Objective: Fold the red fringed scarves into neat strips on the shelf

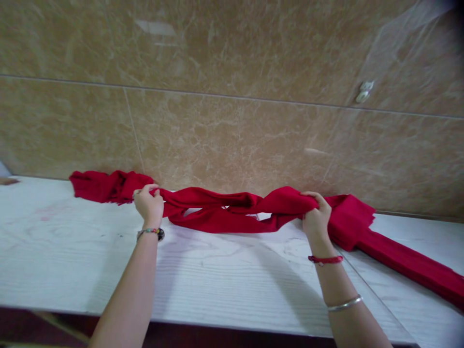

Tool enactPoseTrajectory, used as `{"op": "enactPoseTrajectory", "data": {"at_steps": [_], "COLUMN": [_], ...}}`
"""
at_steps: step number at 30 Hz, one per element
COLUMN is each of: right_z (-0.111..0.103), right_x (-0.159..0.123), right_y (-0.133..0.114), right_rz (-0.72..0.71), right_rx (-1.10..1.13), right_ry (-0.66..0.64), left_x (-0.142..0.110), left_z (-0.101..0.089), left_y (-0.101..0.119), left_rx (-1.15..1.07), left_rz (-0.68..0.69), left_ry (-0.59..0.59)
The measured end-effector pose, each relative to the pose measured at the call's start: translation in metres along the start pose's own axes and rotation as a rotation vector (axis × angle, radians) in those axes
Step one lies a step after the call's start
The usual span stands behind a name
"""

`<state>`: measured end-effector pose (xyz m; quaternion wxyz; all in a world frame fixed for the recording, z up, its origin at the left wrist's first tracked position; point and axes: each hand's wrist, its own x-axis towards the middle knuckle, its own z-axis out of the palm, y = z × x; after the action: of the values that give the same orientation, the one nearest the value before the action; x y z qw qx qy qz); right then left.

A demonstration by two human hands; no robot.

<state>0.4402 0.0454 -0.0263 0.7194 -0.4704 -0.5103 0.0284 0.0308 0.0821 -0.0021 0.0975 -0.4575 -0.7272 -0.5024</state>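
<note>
A long red scarf [224, 223] is stretched sideways between my two hands, its middle split into two loose strands with gaps between them. My left hand [148, 205] is closed around it at the left, with a bunched red end [103, 186] lying beyond on the white table. At the right, my right hand [317, 215] grips the folded cloth, thumb and fingers pinching it. Past that hand, more red cloth [348, 217] spreads out, and a narrow flat red strip [409, 263] runs off to the right edge. Whether these pieces are all one scarf I cannot tell.
The white wood-grain table [213, 280] has a seam near the right arm. A brown marbled tile wall [224, 135] rises along its back edge, with a small whitish fitting [364, 92] on it. A brown object [7, 181] lies at the far left.
</note>
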Motion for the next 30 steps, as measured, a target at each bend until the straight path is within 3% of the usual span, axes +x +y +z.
{"op": "enactPoseTrajectory", "data": {"at_steps": [1, 2, 3, 5, 7, 8, 10, 12, 13, 15, 18, 20, 22, 24, 25, 27, 29, 30], "right_z": [-0.004, -0.007, -0.008, -0.008, -0.008, -0.008, -0.008, -0.005, -0.002, 0.004, 0.013, 0.013, 0.007, -0.001, -0.005, -0.008, -0.003, 0.001], "right_x": [0.003, 0.005, 0.005, 0.001, -0.005, -0.008, -0.012, -0.015, -0.016, -0.020, -0.024, -0.021, -0.012, -0.002, 0.003, 0.007, 0.004, -0.001], "right_y": [0.003, 0.004, 0.002, -0.008, -0.023, -0.031, -0.045, -0.054, -0.056, -0.056, -0.047, -0.038, -0.027, -0.015, -0.010, -0.003, -0.001, -0.002], "right_rz": [-0.009, -0.024, -0.038, -0.031, 0.028, 0.065, 0.112, 0.132, 0.138, 0.135, 0.082, 0.096, 0.185, 0.266, 0.273, 0.177, -0.022, -0.126], "right_rx": [-0.053, -0.108, -0.157, -0.220, -0.217, -0.214, -0.222, -0.197, -0.174, -0.169, -0.243, -0.197, -0.061, 0.055, 0.065, -0.050, -0.247, -0.335], "right_ry": [-0.003, -0.092, -0.260, -0.748, -1.181, -1.302, -1.393, -1.447, -1.498, -1.566, -1.467, -1.278, -0.917, -0.454, -0.254, -0.029, -0.062, -0.151], "left_x": [-0.001, -0.005, -0.010, -0.028, -0.052, -0.064, -0.087, -0.102, -0.105, -0.101, -0.071, -0.042, -0.015, -0.001, 0.001, -0.010, -0.035, -0.049], "left_z": [-0.002, -0.002, 0.000, 0.007, 0.018, 0.025, 0.036, 0.045, 0.048, 0.049, 0.036, 0.020, 0.004, -0.006, -0.007, -0.002, 0.012, 0.019], "left_y": [0.000, 0.003, 0.008, 0.025, 0.041, 0.048, 0.056, 0.061, 0.062, 0.063, 0.053, 0.034, 0.013, 0.000, -0.001, 0.010, 0.029, 0.040], "left_rx": [0.026, 0.048, 0.071, 0.078, -0.021, -0.060, -0.086, -0.061, -0.039, 0.006, 0.080, 0.183, 0.291, 0.343, 0.331, 0.231, 0.062, -0.023], "left_rz": [-0.008, 0.010, 0.064, 0.280, 0.618, 0.761, 0.992, 1.091, 1.101, 1.070, 0.891, 0.590, 0.212, 0.044, 0.027, 0.193, 0.487, 0.659], "left_ry": [-0.003, -0.005, -0.005, -0.042, -0.248, -0.371, -0.636, -0.818, -0.858, -0.830, -0.600, -0.375, -0.201, -0.103, -0.056, -0.036, -0.175, -0.334]}}
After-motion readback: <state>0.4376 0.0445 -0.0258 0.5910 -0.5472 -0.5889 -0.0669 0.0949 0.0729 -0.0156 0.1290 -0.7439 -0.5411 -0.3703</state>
